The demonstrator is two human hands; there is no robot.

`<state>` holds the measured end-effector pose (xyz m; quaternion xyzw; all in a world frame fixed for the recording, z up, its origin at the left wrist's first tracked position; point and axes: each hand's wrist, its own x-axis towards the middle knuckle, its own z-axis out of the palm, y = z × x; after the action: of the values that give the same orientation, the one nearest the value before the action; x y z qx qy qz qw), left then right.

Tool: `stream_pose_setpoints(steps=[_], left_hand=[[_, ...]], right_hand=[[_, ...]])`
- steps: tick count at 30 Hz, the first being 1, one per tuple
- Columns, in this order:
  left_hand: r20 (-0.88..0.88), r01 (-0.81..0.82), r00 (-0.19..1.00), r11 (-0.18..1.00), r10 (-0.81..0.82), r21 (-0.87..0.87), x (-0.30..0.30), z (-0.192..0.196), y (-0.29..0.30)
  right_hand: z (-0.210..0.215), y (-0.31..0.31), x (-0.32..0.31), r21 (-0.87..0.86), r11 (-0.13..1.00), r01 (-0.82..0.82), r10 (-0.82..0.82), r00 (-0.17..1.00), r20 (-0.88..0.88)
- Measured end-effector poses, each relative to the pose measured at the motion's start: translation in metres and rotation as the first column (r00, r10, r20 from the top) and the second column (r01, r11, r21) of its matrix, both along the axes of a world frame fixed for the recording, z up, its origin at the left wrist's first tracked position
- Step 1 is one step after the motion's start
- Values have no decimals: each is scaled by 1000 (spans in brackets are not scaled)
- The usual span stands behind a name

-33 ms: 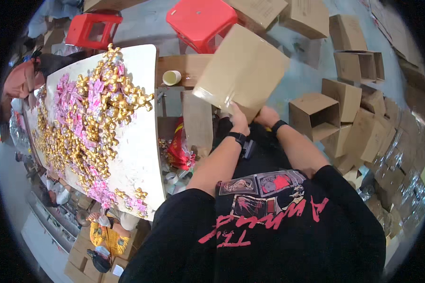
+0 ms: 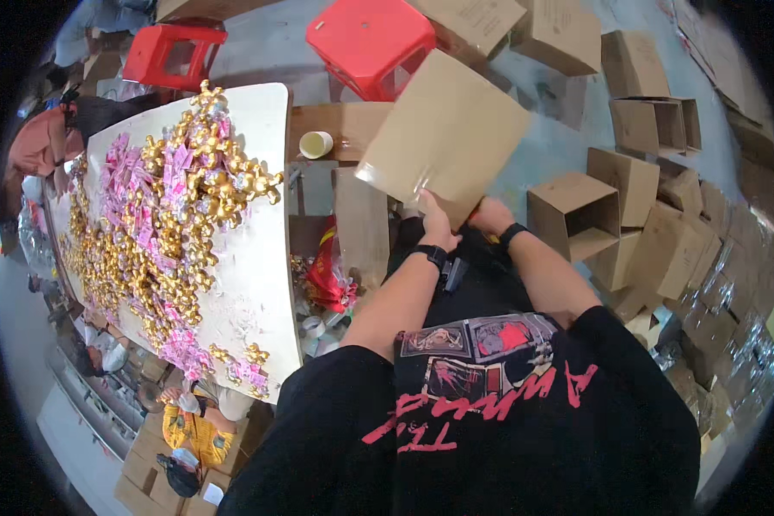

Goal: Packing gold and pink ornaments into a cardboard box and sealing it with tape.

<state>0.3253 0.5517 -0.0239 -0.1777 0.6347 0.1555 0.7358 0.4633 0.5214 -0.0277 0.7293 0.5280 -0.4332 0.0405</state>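
A brown cardboard box (image 2: 451, 129) is tilted in front of me, its broad taped face up. My left hand (image 2: 437, 225) grips its near edge, thumb on the face beside a shiny strip of clear tape (image 2: 421, 178), the other fingers partly hidden. Close against the box's near right side, my right hand (image 2: 493, 219) is closed, with a bit of orange-red showing at its fingers. What it holds is too small to make out. A black watch (image 2: 433, 254) is on my left wrist and a dark band (image 2: 513, 232) on my right.
At left, a white table (image 2: 254, 249) bears a heap of gold balloon-shaped trinkets (image 2: 181, 249) and pink packets (image 2: 176, 168). A paper cup (image 2: 316, 144) stands on a wooden ledge. Red stools (image 2: 370, 39) are ahead; open cartons (image 2: 574, 215) crowd the right. Other people (image 2: 199, 434) work around the table.
The box and both hands have shifted very slightly. My right hand has turned a little at the box's side, and its fingers sit slightly farther right.
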Motion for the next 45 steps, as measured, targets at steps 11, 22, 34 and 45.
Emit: stream_pose_setpoints(steps=[11, 22, 34, 45], left_hand=[[153, -202, 975, 923, 159, 328, -65, -57, 15], [-149, 390, 921, 866, -361, 312, -92, 27, 107], [121, 258, 851, 606, -512, 753, -27, 97, 223], [39, 630, 701, 644, -712, 433, -84, 86, 53]], right_hand=[[59, 131, 139, -267, 77, 961, -358, -224, -907], [47, 148, 132, 134, 801, 584, -397, 685, -611], [53, -31, -23, -511, 771, 381, -619, 257, -742], [144, -2, 2, 357, 934, -27, 188, 885, -425]])
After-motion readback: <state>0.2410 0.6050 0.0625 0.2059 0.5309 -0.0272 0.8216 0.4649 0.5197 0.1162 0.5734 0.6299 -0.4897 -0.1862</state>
